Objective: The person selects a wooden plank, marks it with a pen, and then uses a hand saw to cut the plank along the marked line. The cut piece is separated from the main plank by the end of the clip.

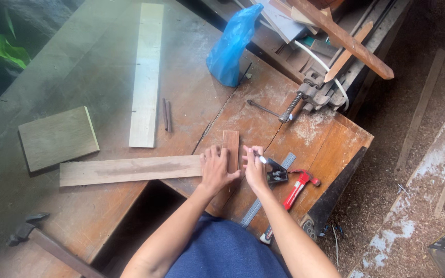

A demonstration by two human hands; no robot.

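Scene: workbench seen from above, dusted with sawdust, one person at its near edge.
Left hand: left hand lies flat, fingers spread, pressing down where a short board crosses the end of a long plank; it grips nothing, only pins the wood.
Right hand: right hand is curled around a marker, tip pointing toward the short board's right edge.
Short board: upright on the bench, running away from the person, partly under the left hand.
Square: combination square lies just right of the marking hand, its rule stretching toward the person, not against the board.
Nearby: red hammer beside the square; handsaw along the bench's edge; vise and blue bag farther back; a pale plank and a square offcut well to the left.
Doing it well: judging by the pose, a clean mark calls for steady downward pressure so neither piece slides, and a marker tip kept tight to the edge.
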